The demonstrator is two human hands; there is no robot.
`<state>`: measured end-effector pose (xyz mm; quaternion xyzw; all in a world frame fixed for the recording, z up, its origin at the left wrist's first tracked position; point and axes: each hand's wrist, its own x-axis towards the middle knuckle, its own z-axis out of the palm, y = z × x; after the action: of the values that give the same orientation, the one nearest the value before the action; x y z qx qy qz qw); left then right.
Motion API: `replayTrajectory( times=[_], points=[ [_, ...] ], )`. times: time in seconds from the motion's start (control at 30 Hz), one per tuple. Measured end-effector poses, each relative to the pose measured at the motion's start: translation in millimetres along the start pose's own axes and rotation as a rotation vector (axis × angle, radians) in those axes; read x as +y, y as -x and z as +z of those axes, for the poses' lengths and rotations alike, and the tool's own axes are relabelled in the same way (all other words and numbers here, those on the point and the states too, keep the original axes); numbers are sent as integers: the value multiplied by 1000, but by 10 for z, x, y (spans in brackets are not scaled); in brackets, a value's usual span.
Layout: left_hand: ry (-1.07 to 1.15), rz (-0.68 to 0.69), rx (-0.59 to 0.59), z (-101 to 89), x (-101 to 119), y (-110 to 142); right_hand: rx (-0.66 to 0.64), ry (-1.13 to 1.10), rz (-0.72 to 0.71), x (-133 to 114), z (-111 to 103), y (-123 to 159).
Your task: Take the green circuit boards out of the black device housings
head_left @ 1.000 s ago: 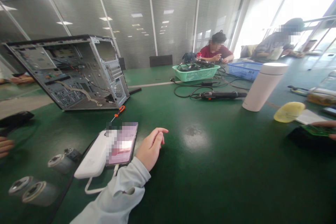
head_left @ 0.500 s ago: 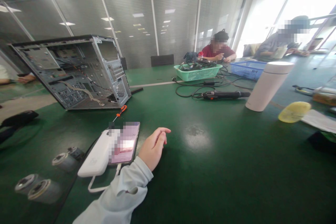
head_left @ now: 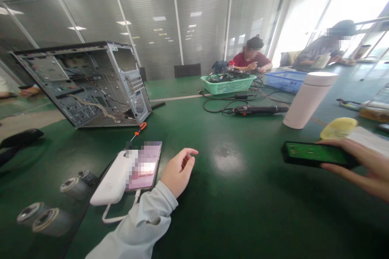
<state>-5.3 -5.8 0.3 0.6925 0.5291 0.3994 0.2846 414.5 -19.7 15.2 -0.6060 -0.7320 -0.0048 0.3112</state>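
My right hand (head_left: pixel 361 166) comes in from the right edge, gripping a black-cased green circuit board (head_left: pixel 319 153) between thumb and fingers. The board is held above the table, green face visible. My left hand (head_left: pixel 179 172), in a pale sleeve, rests on the green table (head_left: pixel 231 214). Its fingers are loosely bent, the thumb stands apart from the index finger, and nothing shows between them. Just left of that hand lie a phone (head_left: pixel 147 166) with its screen lit and a white power bank (head_left: pixel 112 180), with a white cable by them.
An opened computer case (head_left: pixel 97 85) stands at back left, an orange-handled screwdriver (head_left: pixel 139 130) before it. Several metal cylinders (head_left: pixel 53 221) sit at left. Farther off are a black electric screwdriver (head_left: pixel 258 110), green basket (head_left: pixel 229 85), blue basket (head_left: pixel 285 81), pale bottle (head_left: pixel 310 101) and people (head_left: pixel 251 58).
My right hand has come into view with the circuit board; earlier only a dark, partly green shape showed at the right edge. My left thumb has parted slightly from the index finger.
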Motion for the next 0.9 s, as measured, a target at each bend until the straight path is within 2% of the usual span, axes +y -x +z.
replayTrajectory(
  times=[0.1, 0.2, 0.27, 0.33, 0.5, 0.67, 0.8, 0.9],
  points=[
    [-3, 41, -31, 12, 7, 32, -143, -157, -142, -671, 356, -90],
    [0, 110, -69, 16, 30, 69, -214, -252, -275, -1354, 656, -181],
    [-8, 137, -75, 6, 43, 76, -211, -308, -334, -1667, 820, -240],
    [-29, 136, -58, -12, 45, 63, -186, -349, -362, -1840, 963, -285],
    [-81, 96, -2, -39, 16, 13, -140, -431, -377, -1878, 1185, -306],
    [-74, 79, -9, -36, 29, 8, -198, -524, -360, -1800, 1195, -280],
    [-17, 54, -5, -53, 61, 28, -288, -647, -219, -1816, 1154, -275],
    [70, 7, -2, -51, 73, 45, -466, -803, -59, -1860, 1147, -267]
  ],
)
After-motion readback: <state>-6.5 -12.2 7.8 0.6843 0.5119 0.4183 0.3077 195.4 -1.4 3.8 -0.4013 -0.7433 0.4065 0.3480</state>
